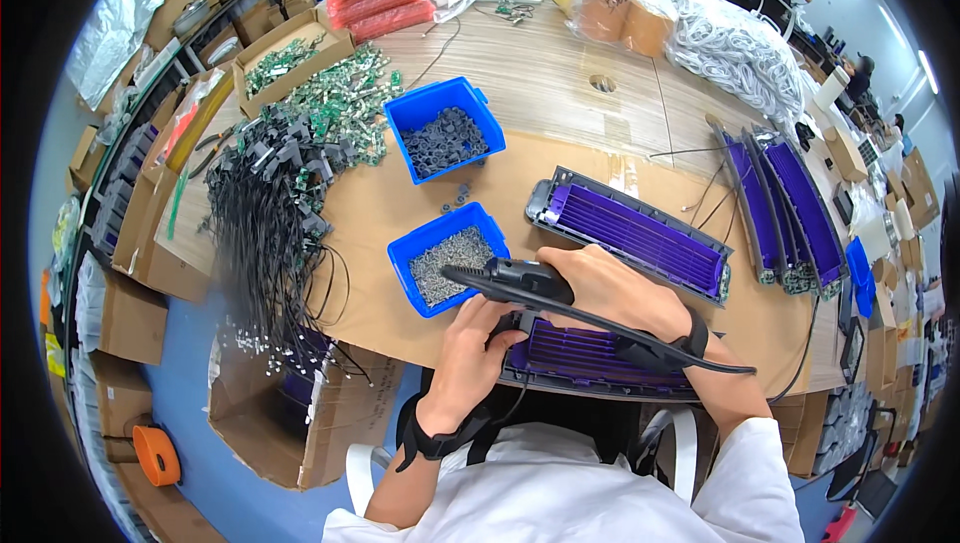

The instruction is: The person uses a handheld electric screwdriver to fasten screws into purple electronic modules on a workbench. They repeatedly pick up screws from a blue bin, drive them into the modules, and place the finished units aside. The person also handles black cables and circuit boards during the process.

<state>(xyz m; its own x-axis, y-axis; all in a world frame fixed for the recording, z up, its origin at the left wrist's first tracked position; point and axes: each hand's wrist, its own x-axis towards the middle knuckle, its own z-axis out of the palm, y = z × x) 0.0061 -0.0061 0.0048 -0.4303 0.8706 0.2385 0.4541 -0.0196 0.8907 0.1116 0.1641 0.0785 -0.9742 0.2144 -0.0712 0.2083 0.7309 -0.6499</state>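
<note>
My right hand (612, 288) is wrapped round a black electric screwdriver (520, 280) with a thick black cable running back over my wrist. Below it, at the table's front edge, lies a long purple-lined panel in a dark frame (590, 353). The fingers of my left hand (462, 358) pinch a small dark grey part (524, 322) at that panel's left end; the screwdriver's tip is hidden there. Just beyond my left hand stands a blue bin of small screws (398, 248). A second purple panel (635, 233) lies farther back.
Another blue bin (425, 101) holds grey parts, with a few loose ones in front. Black cables (265, 213) and green circuit boards (350, 83) are heaped on the left. Several purple panels (805, 203) lean together on the right. An open cardboard box (345, 423) stands below the edge.
</note>
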